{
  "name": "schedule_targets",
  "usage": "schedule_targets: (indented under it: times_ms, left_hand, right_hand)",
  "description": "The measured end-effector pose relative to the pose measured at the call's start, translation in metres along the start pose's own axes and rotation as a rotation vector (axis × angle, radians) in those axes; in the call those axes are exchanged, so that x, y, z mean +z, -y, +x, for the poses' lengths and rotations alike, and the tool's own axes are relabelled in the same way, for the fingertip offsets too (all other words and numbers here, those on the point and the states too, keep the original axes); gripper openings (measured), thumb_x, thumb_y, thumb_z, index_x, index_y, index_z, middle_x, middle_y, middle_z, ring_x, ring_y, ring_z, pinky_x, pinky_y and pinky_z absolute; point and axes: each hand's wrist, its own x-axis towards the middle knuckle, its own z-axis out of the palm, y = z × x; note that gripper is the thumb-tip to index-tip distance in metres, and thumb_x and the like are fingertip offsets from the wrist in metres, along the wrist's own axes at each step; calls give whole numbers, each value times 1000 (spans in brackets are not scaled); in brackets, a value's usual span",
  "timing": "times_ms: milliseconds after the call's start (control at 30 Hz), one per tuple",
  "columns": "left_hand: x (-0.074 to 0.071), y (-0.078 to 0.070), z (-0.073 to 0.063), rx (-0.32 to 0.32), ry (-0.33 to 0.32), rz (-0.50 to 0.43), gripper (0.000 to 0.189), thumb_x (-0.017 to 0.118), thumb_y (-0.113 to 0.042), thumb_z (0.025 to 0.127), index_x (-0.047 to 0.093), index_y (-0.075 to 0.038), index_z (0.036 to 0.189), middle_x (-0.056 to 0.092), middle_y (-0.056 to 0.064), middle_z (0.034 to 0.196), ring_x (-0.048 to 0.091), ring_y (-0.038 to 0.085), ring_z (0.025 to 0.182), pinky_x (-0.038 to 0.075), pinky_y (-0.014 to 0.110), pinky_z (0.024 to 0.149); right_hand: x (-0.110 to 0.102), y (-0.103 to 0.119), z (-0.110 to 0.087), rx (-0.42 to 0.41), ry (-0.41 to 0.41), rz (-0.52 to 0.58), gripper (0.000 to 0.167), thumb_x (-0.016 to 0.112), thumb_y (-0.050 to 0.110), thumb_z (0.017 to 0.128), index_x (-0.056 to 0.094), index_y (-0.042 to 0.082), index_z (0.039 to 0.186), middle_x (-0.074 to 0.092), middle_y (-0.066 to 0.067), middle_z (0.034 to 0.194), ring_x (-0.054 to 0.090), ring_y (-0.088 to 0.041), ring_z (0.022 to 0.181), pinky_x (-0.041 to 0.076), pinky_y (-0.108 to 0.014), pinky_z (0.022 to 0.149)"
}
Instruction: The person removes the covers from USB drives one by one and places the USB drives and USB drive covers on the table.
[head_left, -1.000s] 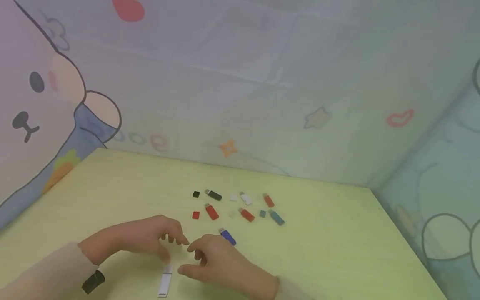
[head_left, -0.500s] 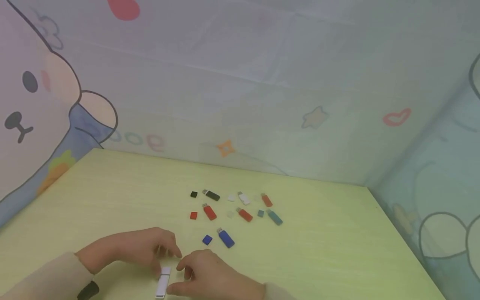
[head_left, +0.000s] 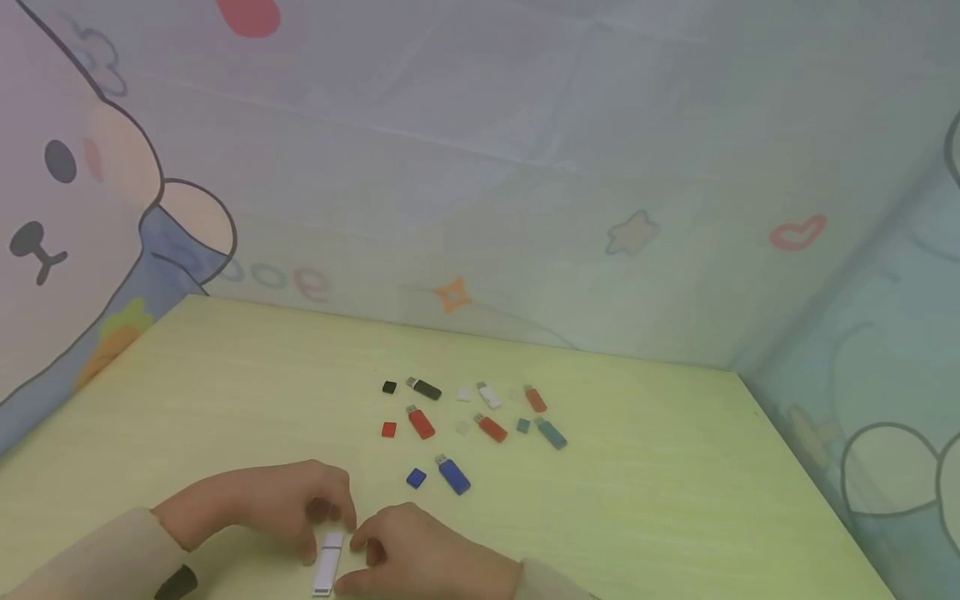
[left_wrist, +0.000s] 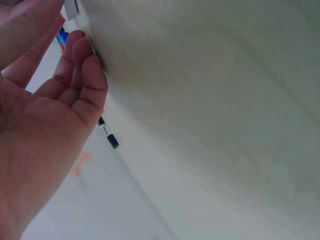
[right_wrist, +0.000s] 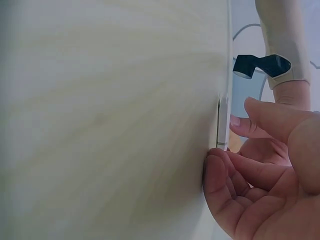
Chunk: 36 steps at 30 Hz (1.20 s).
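Note:
A capped white USB stick [head_left: 327, 567] lies on the table near the front edge, its cap end pointing away from me. My left hand [head_left: 281, 504] arches over its far end, thumb just left of the stick and index finger beyond the cap. On the other side, my right hand [head_left: 431, 546] has its thumb at the stick's near right side and its loosely bent fingers by the cap end. A gap shows between the right thumb [right_wrist: 252, 107] and the stick in the right wrist view. Neither hand grips it.
Farther back lie uncapped USB sticks: blue [head_left: 453, 474], red [head_left: 422, 422], black [head_left: 427, 389], white [head_left: 489, 395] and teal [head_left: 551, 433]. Small loose caps, such as the blue cap [head_left: 416, 477] and red cap [head_left: 388, 429], lie beside them. A printed cloth [head_left: 510, 183] hangs behind the table.
Both hands have drawn nearer to me around the white stick, uncovering the blue cap and blue stick. The left thumb, earlier against the white stick, now stands slightly apart.

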Motion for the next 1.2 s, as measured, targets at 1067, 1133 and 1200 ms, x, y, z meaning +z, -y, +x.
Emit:
schedule_targets:
  times_ms: [1067,1133,1200]
  left_hand:
    - [7,2,1,58,-32,48,25,82,-8,65,73,-17,87,56,-14,84,48,-2,80,44,20,73]
    - [7,2,0,65,-32,42,23,82,-9,66,73,-17,87,56,-14,84,48,-2,80,44,20,73]
    - [8,1,0,67,-32,40,21,82,-11,69,73,-17,87,57,-15,84,48,-2,80,44,20,73]
  right_hand:
    - [2,2,9,-137,16,-177,26,71,32,87,55,16,73,38,11,55,35,-1,50,29,-19,46]
    - [2,1,9,-138,18,-171,26,71,31,87,55,16,72,37,10,54,33,-2,50,28,-19,46]
    - [2,0,10,-133,15,-166,26,71,31,87,55,16,72,36,10,53,32,-2,49,27,-19,45]
